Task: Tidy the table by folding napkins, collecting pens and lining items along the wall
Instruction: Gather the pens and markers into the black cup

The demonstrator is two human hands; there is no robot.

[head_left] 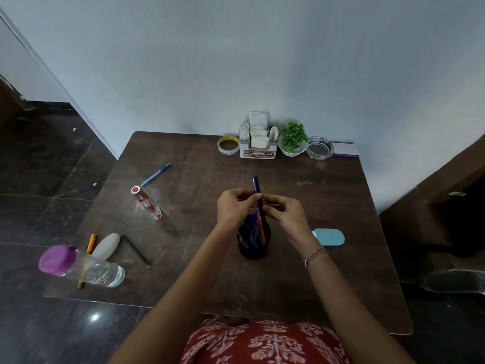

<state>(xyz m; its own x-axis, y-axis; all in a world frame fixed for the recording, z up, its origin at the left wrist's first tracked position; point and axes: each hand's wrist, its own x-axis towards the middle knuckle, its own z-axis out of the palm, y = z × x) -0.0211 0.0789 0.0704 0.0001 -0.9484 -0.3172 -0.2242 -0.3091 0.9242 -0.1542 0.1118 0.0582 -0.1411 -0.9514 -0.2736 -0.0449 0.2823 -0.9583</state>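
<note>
Pale wall (236, 61) at the back, with a dark wood table (315, 271) pushed right up to it. The biggest loose thing is the water bottle (78, 266) at the near-left edge. Along the wall there's already a row, each item just beside the next: tape roll (228, 145), napkin holder (258, 147), plant (292, 137), ashtray (319, 147).

Both hands are over the black cup (253, 248) mid-table, which has several pens in it. Three pens lie loose: a blue pen (156, 174) far left, and an orange pen (91, 243) and a black pen (136, 250) near the bottle.

Looks like the pen-collecting step, with one pen going in. I'd keep it upright, aim the lower end at a gap between the pens already in there, and let it slide down, not drop. That cup looks narrow, so a free hand on its rim would stop it tipping.

The dark pen (257, 185) stands nearly vertical. The left hand (232, 206) and right hand (284, 210) meet at its middle, fingertips of both pinching the barrel from either side. Its top pokes out above the fingers and the lower part runs down into the cup. I can't tell if the tip has reached the bottom.
</note>
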